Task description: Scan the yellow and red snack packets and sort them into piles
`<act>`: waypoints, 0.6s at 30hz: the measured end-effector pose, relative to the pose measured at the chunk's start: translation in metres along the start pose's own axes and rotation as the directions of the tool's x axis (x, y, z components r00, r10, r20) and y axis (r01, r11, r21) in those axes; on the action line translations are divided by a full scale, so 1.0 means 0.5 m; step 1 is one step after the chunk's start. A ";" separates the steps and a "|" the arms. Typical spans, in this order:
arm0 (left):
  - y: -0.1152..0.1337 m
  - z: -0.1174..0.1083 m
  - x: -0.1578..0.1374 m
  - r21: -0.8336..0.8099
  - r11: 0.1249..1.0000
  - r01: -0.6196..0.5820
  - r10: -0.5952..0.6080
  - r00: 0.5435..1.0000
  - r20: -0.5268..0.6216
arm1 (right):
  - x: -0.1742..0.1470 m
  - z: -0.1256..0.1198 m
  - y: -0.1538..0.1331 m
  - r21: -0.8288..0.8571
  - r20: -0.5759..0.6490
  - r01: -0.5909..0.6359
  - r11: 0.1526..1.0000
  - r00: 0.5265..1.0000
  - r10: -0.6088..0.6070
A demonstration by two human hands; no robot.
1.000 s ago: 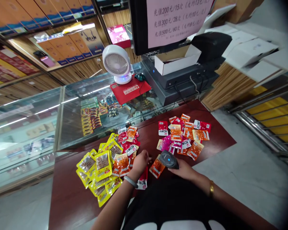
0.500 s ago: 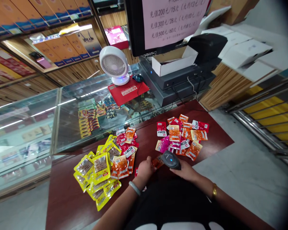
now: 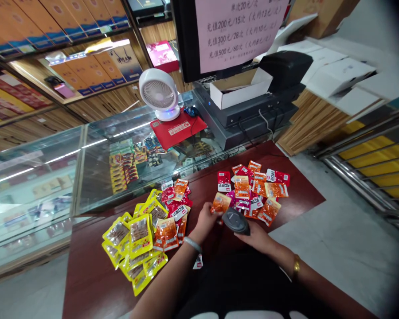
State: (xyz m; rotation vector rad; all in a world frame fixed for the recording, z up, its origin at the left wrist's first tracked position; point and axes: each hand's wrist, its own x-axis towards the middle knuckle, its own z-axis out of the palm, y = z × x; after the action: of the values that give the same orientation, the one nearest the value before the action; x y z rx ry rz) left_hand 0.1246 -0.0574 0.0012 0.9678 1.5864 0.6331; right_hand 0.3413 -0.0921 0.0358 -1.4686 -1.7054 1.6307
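Pinched in my left hand [image 3: 206,221] is an orange snack packet [image 3: 221,203], lifted near the right-hand pile. My right hand [image 3: 257,237] is wrapped round a dark grey barcode scanner [image 3: 236,220], its head close beside that packet. Past the scanner lies a loose pile of red, pink and orange snack packets [image 3: 242,187]. To the left of my left hand, more red and orange packets [image 3: 167,232] lie against a heap of yellow snack packets [image 3: 140,234]. Part of a packet [image 3: 198,261] shows below my left forearm.
The dark red tabletop [image 3: 96,283] adjoins a glass display counter [image 3: 96,181]. On the glass stand a white fan [image 3: 158,91], a red mat [image 3: 176,130] and a cash drawer unit [image 3: 232,122] with an open white box [image 3: 241,91]. A metal rail [image 3: 362,186] runs at right.
My left hand has risen away from me with the orange packet, which now shows its face beside the scanner. The scanner has hardly moved, and its blue light no longer shows.
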 end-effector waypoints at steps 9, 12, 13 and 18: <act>0.012 -0.097 0.010 0.238 0.964 -0.120 0.144 0.986 -0.086 | 0.006 0.013 0.017 0.001 -0.028 -0.024 1.000 0.999 0.024; -0.026 -0.177 -0.011 0.516 0.856 -0.016 0.173 0.950 -0.259 | 0.029 0.032 0.004 0.019 0.041 0.000 1.000 0.999 0.000; -0.033 -0.198 -0.011 0.564 0.826 0.008 0.192 0.936 -0.296 | 0.042 0.041 -0.004 0.030 0.062 0.018 0.999 0.998 -0.020; -0.023 -0.266 0.035 0.686 0.714 0.143 0.266 0.850 -0.454 | 0.129 0.095 -0.065 0.048 0.120 0.062 0.997 0.990 -0.068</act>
State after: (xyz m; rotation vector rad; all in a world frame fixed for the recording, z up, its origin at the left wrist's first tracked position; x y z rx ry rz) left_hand -0.0076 -0.0357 0.0145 1.5049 2.3963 0.3303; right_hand 0.2632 -0.0557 0.0271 -1.3034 -1.7503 1.7437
